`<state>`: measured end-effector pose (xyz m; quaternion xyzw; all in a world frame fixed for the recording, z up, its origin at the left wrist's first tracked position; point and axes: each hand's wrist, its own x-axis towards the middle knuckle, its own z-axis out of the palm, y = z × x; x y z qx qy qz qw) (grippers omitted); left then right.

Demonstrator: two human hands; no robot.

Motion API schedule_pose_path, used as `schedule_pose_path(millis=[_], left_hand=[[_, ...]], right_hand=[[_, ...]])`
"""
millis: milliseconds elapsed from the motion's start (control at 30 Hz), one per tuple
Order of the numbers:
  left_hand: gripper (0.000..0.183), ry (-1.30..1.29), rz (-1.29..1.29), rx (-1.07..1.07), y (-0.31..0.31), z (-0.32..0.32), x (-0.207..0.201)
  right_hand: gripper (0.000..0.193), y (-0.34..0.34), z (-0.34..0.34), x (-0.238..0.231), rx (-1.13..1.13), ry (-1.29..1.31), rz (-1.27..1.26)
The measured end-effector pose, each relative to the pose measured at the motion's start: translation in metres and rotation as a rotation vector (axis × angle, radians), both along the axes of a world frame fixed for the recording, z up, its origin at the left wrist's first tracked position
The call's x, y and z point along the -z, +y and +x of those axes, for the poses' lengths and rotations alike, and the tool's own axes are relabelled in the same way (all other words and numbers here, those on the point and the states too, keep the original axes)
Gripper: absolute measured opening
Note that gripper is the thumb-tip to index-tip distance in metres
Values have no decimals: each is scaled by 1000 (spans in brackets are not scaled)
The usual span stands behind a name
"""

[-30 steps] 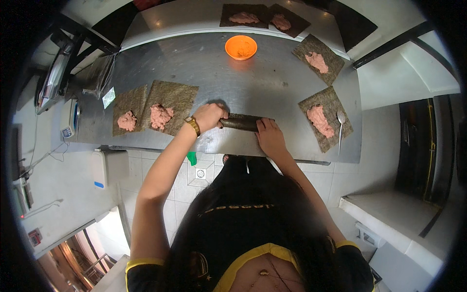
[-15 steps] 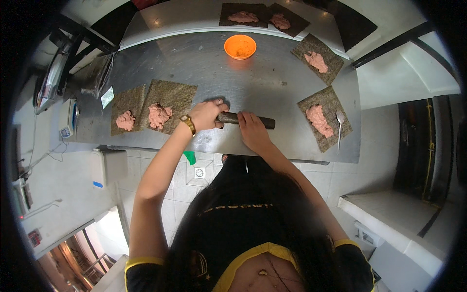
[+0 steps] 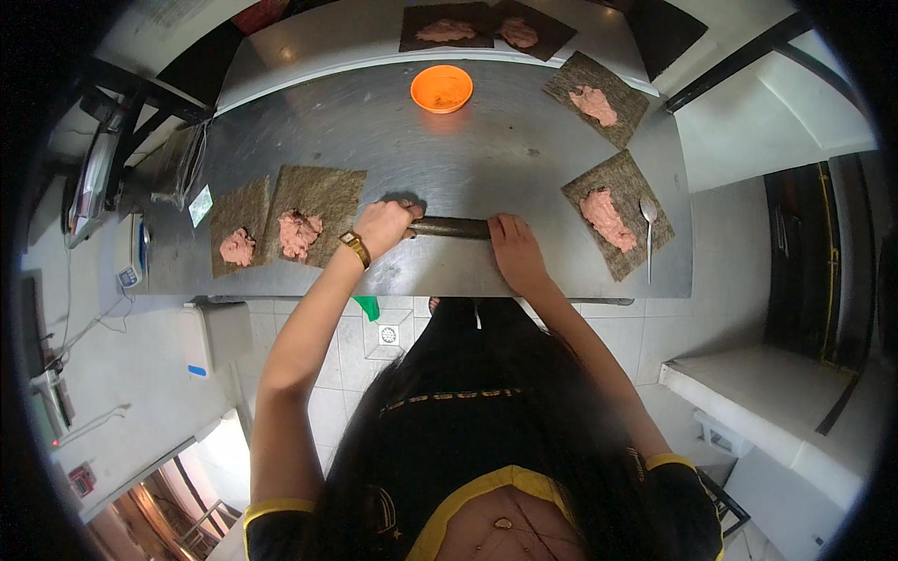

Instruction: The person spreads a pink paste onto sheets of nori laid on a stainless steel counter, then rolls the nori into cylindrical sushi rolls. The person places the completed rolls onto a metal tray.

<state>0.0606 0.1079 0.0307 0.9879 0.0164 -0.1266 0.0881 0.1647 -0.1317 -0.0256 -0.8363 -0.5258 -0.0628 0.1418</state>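
Note:
A dark, slim seaweed roll (image 3: 452, 227) lies crosswise on the steel table in front of me. My left hand (image 3: 386, 224), with a gold watch at the wrist, closes its fingers round the left end. At the right end, my right hand (image 3: 516, 251) has its fingers over the roll, covering that tip. Left of my left hand are two nori sheets, each with a lump of pink paste (image 3: 300, 233) on it. To the right, another nori sheet (image 3: 636, 179) carries pink paste and a metal spoon (image 3: 648, 220).
An orange bowl (image 3: 441, 89) stands towards the table's far side. Behind it and at the far right lie several more nori sheets with pink paste (image 3: 594, 105). A digital scale (image 3: 130, 252) sits at the left end of the steel table (image 3: 374, 126).
My right hand has slid right along the seaweed roll to its end, so my hands are farther apart. The whole view has shifted slightly.

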Motion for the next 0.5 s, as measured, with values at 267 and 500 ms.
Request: schedule_pose_path(millis=[267, 500], left_hand=[[38, 92, -80, 69, 11, 17, -1], [51, -143, -50, 89, -5, 2, -10]], right_hand=[[40, 22, -5, -10, -236, -96, 147], [41, 37, -10, 5, -267, -49, 127]])
